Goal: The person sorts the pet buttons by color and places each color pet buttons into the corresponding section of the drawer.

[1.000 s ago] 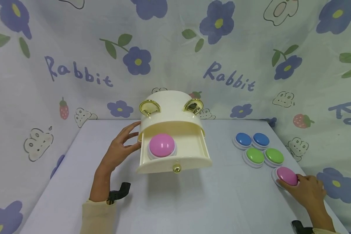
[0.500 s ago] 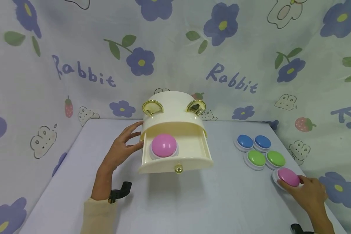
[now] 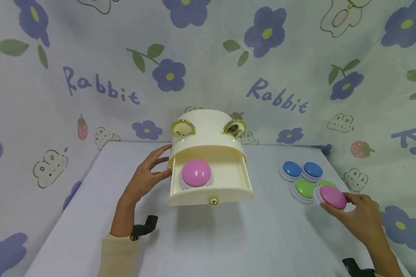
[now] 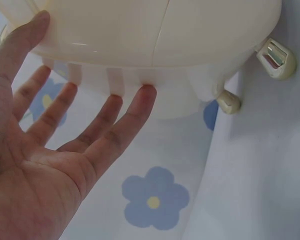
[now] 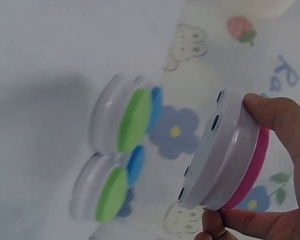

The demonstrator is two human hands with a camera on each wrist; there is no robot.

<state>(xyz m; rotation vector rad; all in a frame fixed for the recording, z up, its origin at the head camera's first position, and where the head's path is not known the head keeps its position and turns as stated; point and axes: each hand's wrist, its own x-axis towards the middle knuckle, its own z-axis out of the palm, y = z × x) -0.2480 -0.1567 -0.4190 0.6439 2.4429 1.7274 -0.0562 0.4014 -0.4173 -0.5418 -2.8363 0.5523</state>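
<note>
My right hand point(image 3: 362, 217) pinches a pink push button point(image 3: 333, 197) with a white base by its sides, thumb and fingers opposite each other. The right wrist view shows the button's white underside point(image 5: 210, 145) raised off the table. On the left, my left hand point(image 3: 147, 177) rests straight fingertips against the side of a cream, alarm-clock-shaped box point(image 3: 204, 132) with gold bells. Its drawer point(image 3: 228, 173) is pulled out, and a second pink button point(image 3: 196, 173) sits in the drawer's left half.
Two blue buttons point(image 3: 292, 169) and two green buttons point(image 3: 304, 188) stand together on the right side of the white table point(image 3: 263, 238). The held pink button partly covers one green button in the head view. A flower-and-rabbit printed curtain point(image 3: 208, 69) hangs behind.
My right hand has lifted the pink button off the table and moved it slightly up and left in the head view. The left hand stays against the box.
</note>
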